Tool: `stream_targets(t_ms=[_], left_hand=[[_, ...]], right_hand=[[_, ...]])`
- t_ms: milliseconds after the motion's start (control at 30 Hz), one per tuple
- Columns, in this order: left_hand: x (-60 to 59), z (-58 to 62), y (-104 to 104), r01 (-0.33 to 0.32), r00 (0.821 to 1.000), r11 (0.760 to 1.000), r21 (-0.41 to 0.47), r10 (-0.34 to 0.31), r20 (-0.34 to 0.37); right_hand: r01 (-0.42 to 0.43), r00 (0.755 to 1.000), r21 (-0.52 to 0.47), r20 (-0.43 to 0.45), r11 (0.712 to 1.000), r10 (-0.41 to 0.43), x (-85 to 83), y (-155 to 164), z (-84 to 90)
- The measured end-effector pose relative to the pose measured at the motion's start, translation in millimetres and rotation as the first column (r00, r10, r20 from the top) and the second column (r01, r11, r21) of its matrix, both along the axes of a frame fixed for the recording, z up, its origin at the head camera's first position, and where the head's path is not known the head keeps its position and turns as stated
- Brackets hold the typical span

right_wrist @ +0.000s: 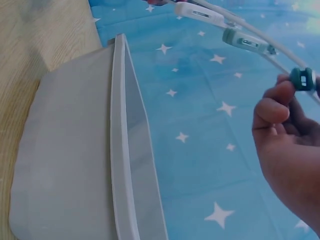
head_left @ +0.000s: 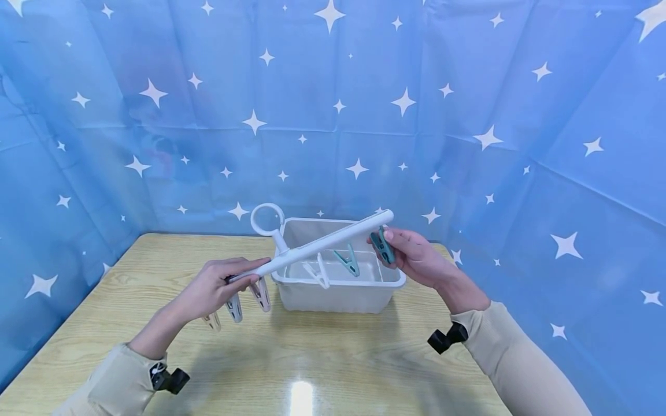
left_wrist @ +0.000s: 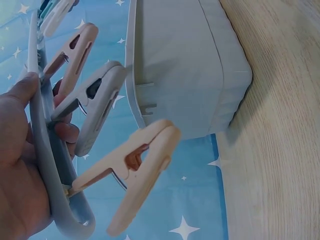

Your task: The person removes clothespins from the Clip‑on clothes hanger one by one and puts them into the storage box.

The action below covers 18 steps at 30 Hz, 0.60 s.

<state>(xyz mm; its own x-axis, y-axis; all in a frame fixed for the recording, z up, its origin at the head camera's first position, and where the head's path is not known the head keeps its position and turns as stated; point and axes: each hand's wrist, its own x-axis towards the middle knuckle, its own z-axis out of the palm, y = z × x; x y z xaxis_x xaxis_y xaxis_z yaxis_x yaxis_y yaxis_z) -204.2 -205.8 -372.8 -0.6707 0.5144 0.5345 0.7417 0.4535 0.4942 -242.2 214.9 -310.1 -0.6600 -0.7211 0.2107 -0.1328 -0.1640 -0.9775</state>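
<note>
Clip hanger held over wooden table (head_left: 291, 370).
The hanger bar (head_left: 317, 247) is gripped at its 8 o'clock end by the left hand (head_left: 210, 289); a teal clip (head_left: 384, 245) at the 2 o'clock end is pinched by the right hand (head_left: 413, 254), above the white bin (head_left: 338, 292).

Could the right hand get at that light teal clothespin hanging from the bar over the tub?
Probably yes. The right hand already pinches a dark teal clothespin at the bar's end, and the light teal clothespin hangs next along it, above the open tub, with nothing between.
</note>
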Motion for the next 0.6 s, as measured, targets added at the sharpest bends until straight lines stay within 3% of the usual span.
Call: stream_targets(t_ms=[100, 200, 367, 600], left_hand=[[0.0, 0.5, -0.4, -0.006, 1.000, 1.000, 0.004, 0.006, 0.006], [0.3, 0.7, -1.0, -0.007, 1.000, 1.000, 0.010, 0.007, 0.015], [0.5, 0.9, -1.6, -0.008, 1.000, 1.000, 0.009, 0.008, 0.008], [0.6, 0.1, -1.0, -0.021, 1.000, 1.000, 0.007, 0.021, -0.003]], right_hand=[[0.102, 0.994, 0.037, -0.054, 0.994, -0.100, 1.3, -1.3, 1.2], [0.239, 0.967, 0.098, -0.115, 0.966, -0.227, 2.9, -3.6, 2.0], [0.442, 0.887, 0.190, -0.243, 0.877, -0.394, 5.3, -7.4, 3.0], [0.593, 0.767, 0.211, -0.442, 0.777, -0.465, 4.7, -10.2, 3.9]])
